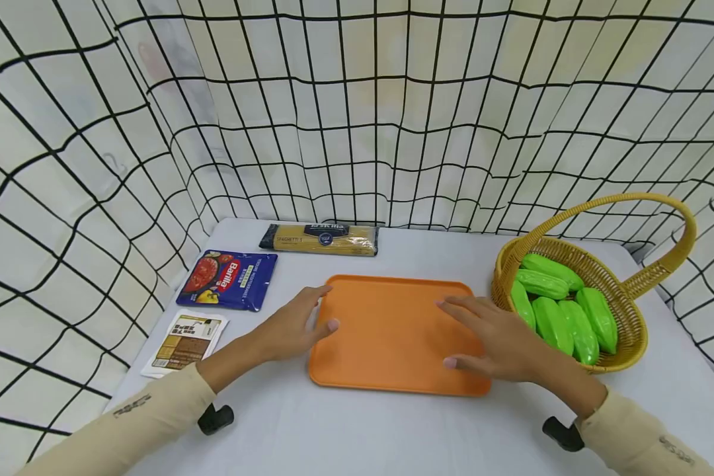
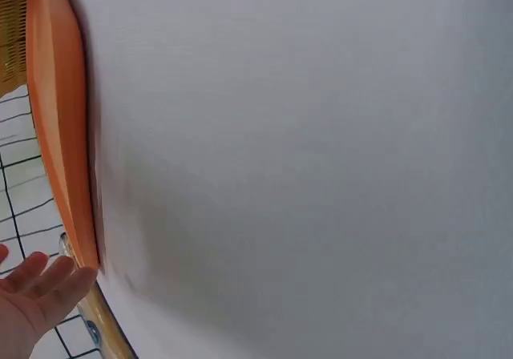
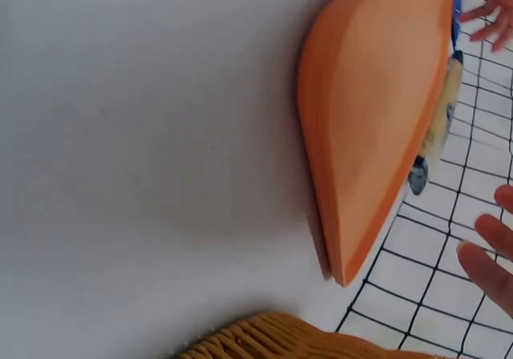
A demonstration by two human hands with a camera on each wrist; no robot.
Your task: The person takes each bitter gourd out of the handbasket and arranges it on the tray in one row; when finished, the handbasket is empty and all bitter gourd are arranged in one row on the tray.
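Note:
An orange tray lies flat on the white table. At its left edge is my left hand, thumb and fingers spread apart, holding nothing; whether it touches the rim I cannot tell. My right hand hovers over the tray's right side with its fingers extended and nothing in them. In the left wrist view, the left fingers appear beside the tray's end. The right wrist view shows the right fingers apart from the tray. Right of that hand stands a wicker basket holding several green, pod-shaped pieces.
A spaghetti pack lies behind the tray. On the left are a blue Barilla pouch and, nearer, a white-and-brown packet. Black netting over pale cloth surrounds the table's back and sides. The basket's tall handle arches upward.

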